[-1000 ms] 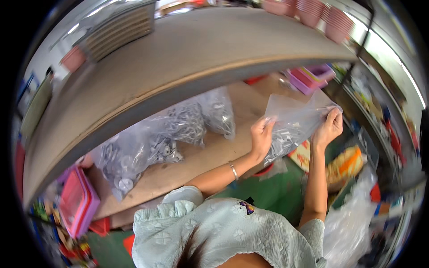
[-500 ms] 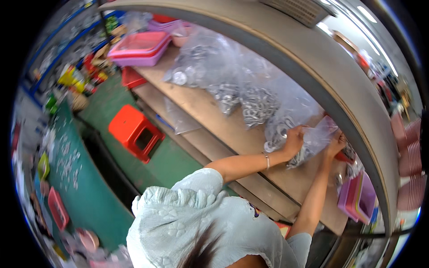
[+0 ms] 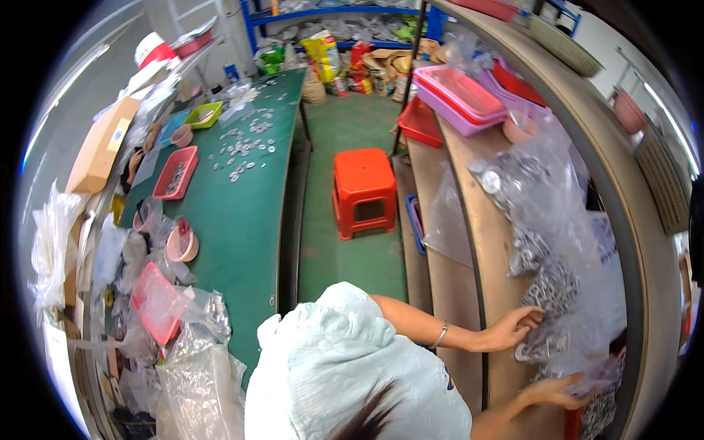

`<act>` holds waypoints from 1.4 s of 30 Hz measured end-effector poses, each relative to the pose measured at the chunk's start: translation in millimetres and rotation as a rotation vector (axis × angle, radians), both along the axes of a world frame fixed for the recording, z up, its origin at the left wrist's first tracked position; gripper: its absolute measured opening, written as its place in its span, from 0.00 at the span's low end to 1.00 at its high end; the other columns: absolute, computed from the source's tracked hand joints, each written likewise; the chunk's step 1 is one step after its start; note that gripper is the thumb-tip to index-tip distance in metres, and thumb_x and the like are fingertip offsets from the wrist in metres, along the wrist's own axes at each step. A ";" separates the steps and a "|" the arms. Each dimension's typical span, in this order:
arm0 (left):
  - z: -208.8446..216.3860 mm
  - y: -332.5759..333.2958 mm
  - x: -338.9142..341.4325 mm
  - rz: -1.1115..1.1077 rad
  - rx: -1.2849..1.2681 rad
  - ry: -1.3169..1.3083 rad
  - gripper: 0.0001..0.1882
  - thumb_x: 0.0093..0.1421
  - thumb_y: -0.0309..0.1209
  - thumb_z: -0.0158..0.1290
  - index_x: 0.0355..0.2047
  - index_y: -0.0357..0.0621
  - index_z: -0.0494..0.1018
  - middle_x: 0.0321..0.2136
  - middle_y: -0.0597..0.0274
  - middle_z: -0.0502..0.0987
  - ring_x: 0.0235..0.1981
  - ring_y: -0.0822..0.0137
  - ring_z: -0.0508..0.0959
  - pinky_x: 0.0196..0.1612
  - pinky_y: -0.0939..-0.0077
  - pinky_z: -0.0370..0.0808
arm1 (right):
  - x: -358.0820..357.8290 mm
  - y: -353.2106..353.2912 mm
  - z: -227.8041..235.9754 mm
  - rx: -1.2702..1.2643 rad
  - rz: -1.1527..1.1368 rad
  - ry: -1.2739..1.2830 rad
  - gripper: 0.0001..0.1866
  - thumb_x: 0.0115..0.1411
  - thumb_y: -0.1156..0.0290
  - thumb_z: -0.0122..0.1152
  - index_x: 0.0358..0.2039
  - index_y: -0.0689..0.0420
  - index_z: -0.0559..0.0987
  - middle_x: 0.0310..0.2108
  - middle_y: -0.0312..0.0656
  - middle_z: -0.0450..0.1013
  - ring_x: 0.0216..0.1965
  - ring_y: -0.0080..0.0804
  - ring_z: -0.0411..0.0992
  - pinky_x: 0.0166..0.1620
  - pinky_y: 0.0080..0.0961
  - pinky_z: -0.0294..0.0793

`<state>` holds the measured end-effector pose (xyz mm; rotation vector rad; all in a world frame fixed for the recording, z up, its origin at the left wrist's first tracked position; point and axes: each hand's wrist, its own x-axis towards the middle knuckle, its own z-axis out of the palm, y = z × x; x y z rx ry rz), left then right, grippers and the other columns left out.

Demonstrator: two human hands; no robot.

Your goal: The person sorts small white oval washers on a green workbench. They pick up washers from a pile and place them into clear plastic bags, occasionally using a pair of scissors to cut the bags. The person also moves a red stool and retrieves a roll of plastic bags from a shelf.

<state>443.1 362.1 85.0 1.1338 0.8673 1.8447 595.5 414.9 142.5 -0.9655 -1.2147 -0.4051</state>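
Reaching, in the head view, over a brown wooden shelf (image 3: 488, 227); holding left hand (image 3: 511, 329) half-spread beside clear plastic bags of silver metal parts (image 3: 551, 287); touching another clear plastic bag (image 3: 603, 372) there with blurred right hand (image 3: 559, 392), cannot tell whether pinching.

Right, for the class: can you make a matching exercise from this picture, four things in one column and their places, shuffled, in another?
1. Red-orange stool
2. Loose rings
3. Bracelet
4. Clear bags of metal parts

A. On the wooden shelf, beside the left hand
B. Scattered on the green table
C. On the green floor
D. Around the left wrist

Pairs: 1-C, 2-B, 3-D, 4-A
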 end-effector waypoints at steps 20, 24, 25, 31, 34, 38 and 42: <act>-85.3 -252.6 -379.5 0.383 -0.133 -1.074 0.30 0.58 0.36 0.48 0.59 0.47 0.51 0.57 0.57 0.58 0.54 0.61 0.64 0.54 0.64 0.63 | -503.3 -86.7 -279.0 -1.214 1.639 -1.158 0.14 0.57 0.64 0.51 0.33 0.64 0.75 0.27 0.48 0.74 0.29 0.34 0.72 0.34 0.28 0.69; -103.5 -294.0 -427.2 0.808 -0.110 -1.106 0.28 0.58 0.31 0.45 0.58 0.40 0.52 0.55 0.53 0.61 0.54 0.58 0.65 0.53 0.65 0.64 | -473.1 -43.9 -363.2 -1.389 1.336 -1.725 0.17 0.55 0.60 0.54 0.36 0.62 0.76 0.31 0.51 0.74 0.36 0.41 0.73 0.39 0.32 0.70; -115.6 -301.6 -435.8 0.896 -0.110 -1.113 0.27 0.58 0.30 0.44 0.58 0.38 0.51 0.55 0.51 0.61 0.54 0.57 0.65 0.54 0.65 0.64 | -469.4 -39.7 -367.1 -1.496 1.217 -1.707 0.17 0.54 0.60 0.55 0.36 0.62 0.75 0.33 0.54 0.73 0.40 0.48 0.72 0.41 0.35 0.70; -168.6 -331.3 -496.3 1.331 -0.083 -1.355 0.28 0.56 0.27 0.41 0.58 0.37 0.50 0.53 0.47 0.61 0.52 0.54 0.66 0.54 0.63 0.64 | -528.2 22.3 -409.3 -1.610 1.161 -1.580 0.18 0.53 0.60 0.55 0.35 0.64 0.76 0.33 0.55 0.74 0.38 0.46 0.73 0.40 0.35 0.70; -184.8 -330.0 -533.1 1.400 -0.103 -1.387 0.27 0.55 0.24 0.41 0.57 0.36 0.52 0.52 0.47 0.62 0.51 0.54 0.66 0.51 0.63 0.67 | -587.9 39.7 -390.4 -1.496 1.321 -1.445 0.17 0.52 0.60 0.54 0.27 0.65 0.75 0.26 0.55 0.73 0.30 0.45 0.73 0.34 0.38 0.69; -205.9 -328.4 -580.6 1.381 -0.144 -1.432 0.26 0.55 0.25 0.41 0.55 0.38 0.54 0.51 0.48 0.63 0.49 0.54 0.67 0.49 0.63 0.69 | -650.3 52.9 -366.6 -1.225 1.400 -1.272 0.14 0.54 0.62 0.53 0.26 0.62 0.75 0.19 0.46 0.71 0.22 0.35 0.70 0.28 0.31 0.68; -209.1 -308.8 -626.1 1.303 -0.255 -1.494 0.25 0.56 0.25 0.40 0.56 0.40 0.55 0.54 0.50 0.60 0.52 0.56 0.65 0.52 0.62 0.66 | -692.0 48.7 -297.1 -1.282 1.401 -0.983 0.13 0.55 0.66 0.52 0.34 0.62 0.76 0.28 0.48 0.74 0.32 0.36 0.73 0.36 0.29 0.70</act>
